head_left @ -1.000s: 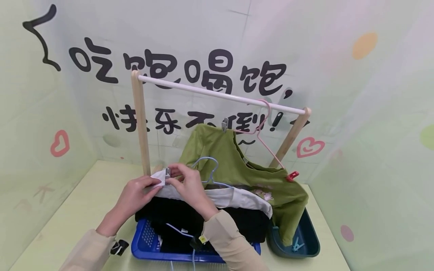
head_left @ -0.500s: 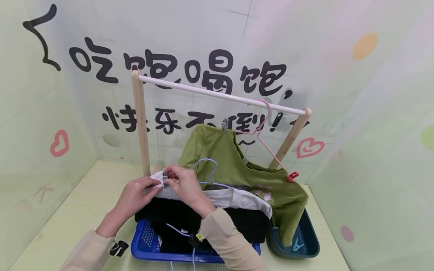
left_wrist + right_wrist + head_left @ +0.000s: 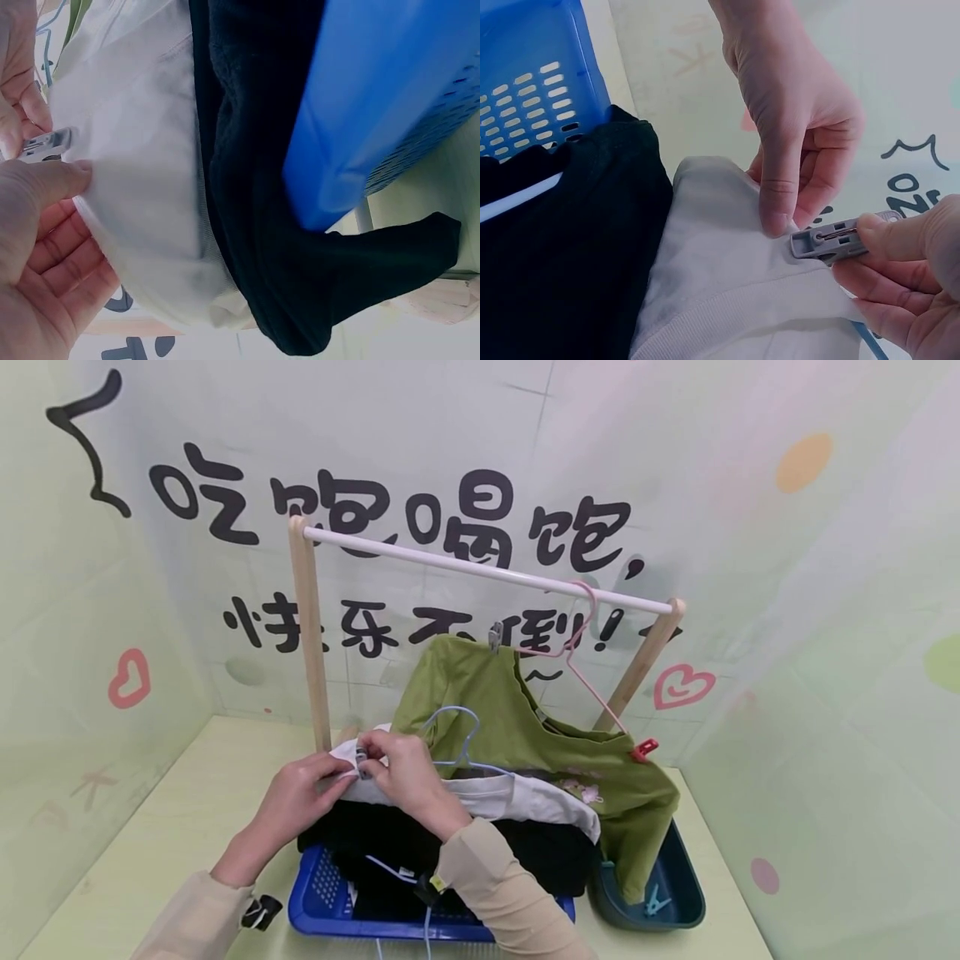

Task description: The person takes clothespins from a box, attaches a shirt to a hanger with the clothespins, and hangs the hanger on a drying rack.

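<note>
A white garment [image 3: 720, 247] lies over black clothing [image 3: 577, 240], with a blue hanger [image 3: 467, 752] at its neck. My left hand [image 3: 303, 789] pinches the garment's edge between thumb and fingers. Close beside it, my right hand [image 3: 408, 777] grips a grey clothespin [image 3: 840, 238] by its handle end. In the right wrist view the clothespin's jaws sit at the white cloth's edge, right by the left thumb tip. Behind the hands a green shirt [image 3: 480, 702] hangs from a pink hanger [image 3: 573, 647], with a grey clip [image 3: 495, 637] and a red clip [image 3: 645, 750] on it.
A rack with a white rail [image 3: 480, 566] and wooden posts [image 3: 309, 635] stands behind. Black clothing overhangs the blue basket [image 3: 322, 902]. A dark green tub [image 3: 686, 893] with a light blue clip [image 3: 656, 902] is at the right.
My right hand has moved slightly left and down with the clothespin, closer to the left hand and the cloth's edge. The left hand has stayed nearly still.
</note>
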`<state>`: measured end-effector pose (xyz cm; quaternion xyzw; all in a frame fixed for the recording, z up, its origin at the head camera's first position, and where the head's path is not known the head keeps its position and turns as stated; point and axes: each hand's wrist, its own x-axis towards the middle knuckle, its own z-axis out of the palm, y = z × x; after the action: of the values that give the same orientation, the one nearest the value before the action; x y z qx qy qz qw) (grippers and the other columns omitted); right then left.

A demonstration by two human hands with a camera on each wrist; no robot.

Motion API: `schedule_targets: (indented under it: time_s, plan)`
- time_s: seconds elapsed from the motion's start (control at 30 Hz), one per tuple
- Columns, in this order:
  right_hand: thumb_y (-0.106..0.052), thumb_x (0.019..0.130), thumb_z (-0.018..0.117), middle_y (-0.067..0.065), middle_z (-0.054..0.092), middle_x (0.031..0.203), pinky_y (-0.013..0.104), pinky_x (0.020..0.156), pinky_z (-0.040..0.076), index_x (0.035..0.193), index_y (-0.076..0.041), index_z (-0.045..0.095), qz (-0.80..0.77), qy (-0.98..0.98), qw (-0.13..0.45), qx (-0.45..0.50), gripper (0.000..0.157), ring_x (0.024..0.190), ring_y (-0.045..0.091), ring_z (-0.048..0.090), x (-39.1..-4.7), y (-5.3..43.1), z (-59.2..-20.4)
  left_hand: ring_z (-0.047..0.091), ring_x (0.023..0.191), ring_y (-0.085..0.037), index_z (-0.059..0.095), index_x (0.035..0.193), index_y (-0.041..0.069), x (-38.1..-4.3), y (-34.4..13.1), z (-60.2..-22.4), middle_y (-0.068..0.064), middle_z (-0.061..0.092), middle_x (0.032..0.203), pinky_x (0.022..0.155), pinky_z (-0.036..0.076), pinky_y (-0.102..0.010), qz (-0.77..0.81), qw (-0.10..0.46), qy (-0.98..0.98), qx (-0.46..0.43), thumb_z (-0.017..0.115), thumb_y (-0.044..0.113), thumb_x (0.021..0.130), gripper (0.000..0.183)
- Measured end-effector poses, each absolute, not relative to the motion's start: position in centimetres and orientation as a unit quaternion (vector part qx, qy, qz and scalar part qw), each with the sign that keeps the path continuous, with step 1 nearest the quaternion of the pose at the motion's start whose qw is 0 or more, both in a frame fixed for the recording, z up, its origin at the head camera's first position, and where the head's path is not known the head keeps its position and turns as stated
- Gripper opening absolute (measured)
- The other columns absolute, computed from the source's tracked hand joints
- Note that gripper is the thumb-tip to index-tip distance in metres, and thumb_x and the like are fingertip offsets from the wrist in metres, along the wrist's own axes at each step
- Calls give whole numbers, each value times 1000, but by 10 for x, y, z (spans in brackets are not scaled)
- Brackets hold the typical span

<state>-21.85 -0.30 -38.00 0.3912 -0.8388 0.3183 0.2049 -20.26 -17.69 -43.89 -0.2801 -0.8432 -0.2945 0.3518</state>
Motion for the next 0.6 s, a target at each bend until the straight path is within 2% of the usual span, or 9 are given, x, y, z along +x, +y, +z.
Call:
schedule_targets:
  time_s: [0.4,0.6]
  plan:
    - [-1,76,74,5,70,81,10,67,47,94,-2,62,320,-851,149,389,21,73,10,66,-219,-3,-386,61,62,-16,68,75,1,-202,-179,-439,-6,64,72,51,50,-29,-297,341,-846,-282,80,-6,63,18]
    - [-5,75,77,6,69,90,11,76,46,105,0,62,306,-848,173,396,33,84,12,65,-217,-2,-387,62,63,-18,68,77,0,-201,-178,-438,-7,65,73,52,51,-30,-292,337,-850,-281,80,-6,62,19]
